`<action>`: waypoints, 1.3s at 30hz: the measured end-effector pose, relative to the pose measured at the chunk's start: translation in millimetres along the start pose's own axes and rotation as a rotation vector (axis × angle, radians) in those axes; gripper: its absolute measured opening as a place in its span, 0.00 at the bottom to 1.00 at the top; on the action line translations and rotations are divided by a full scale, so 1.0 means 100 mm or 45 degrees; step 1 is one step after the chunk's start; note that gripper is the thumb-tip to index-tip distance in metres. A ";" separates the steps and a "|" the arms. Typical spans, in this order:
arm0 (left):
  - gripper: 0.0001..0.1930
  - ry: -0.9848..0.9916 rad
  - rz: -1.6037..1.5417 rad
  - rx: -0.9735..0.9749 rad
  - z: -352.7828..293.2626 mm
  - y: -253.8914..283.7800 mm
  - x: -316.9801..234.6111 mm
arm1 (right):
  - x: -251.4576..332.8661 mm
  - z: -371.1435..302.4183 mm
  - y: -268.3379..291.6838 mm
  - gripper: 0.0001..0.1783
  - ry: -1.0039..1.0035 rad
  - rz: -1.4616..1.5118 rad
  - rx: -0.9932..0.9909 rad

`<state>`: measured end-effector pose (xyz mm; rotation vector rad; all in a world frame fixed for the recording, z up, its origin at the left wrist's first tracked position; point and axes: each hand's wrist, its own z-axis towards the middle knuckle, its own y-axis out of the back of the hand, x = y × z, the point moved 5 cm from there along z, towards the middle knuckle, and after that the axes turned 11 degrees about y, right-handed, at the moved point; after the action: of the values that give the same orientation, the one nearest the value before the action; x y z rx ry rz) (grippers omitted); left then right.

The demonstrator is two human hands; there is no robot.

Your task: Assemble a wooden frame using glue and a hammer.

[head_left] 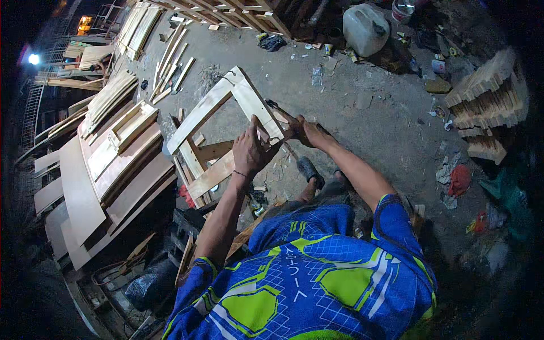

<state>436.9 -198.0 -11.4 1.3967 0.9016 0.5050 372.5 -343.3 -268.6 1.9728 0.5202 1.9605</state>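
My left hand (253, 150) grips the near right corner of a pale wooden frame (250, 101), fingers over the board and thumb along its edge. The frame is tilted, with boards joined round an opening and a further slat structure below it. My right hand (309, 134) is closed just right of that corner. A slim, dark-tipped tool (276, 107) runs from it along the frame's right edge; its exact kind is too dim to tell.
Stacked plywood sheets and boards (79, 187) lie on the left. Loose slats (170, 62) rest on the concrete floor (362, 107) beyond the frame. A white jerrycan (365, 29) stands far right of centre, and a pile of cut wood pieces (487, 99) is at the right.
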 end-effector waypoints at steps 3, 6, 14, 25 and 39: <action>0.49 -0.024 0.038 -0.049 -0.01 0.01 -0.02 | 0.22 -0.08 0.18 0.23 0.040 -0.036 -0.039; 0.47 0.018 0.023 -0.025 -0.01 -0.01 -0.03 | 0.41 -0.15 0.34 0.27 -0.150 0.305 -0.049; 0.49 -0.029 0.051 -0.108 0.00 0.04 -0.03 | 0.29 -0.06 0.23 0.23 -0.062 0.335 -0.152; 0.43 -0.054 0.003 -0.174 -0.03 0.09 -0.01 | 0.30 -0.05 0.16 0.28 -0.083 0.075 0.108; 0.50 0.042 0.121 0.011 -0.01 0.06 0.05 | 0.14 0.02 0.09 0.14 -0.204 0.202 0.032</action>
<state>440.0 -192.4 -6.4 1.4475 0.8677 0.5979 375.2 -344.5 -252.0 2.2249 0.3601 1.8705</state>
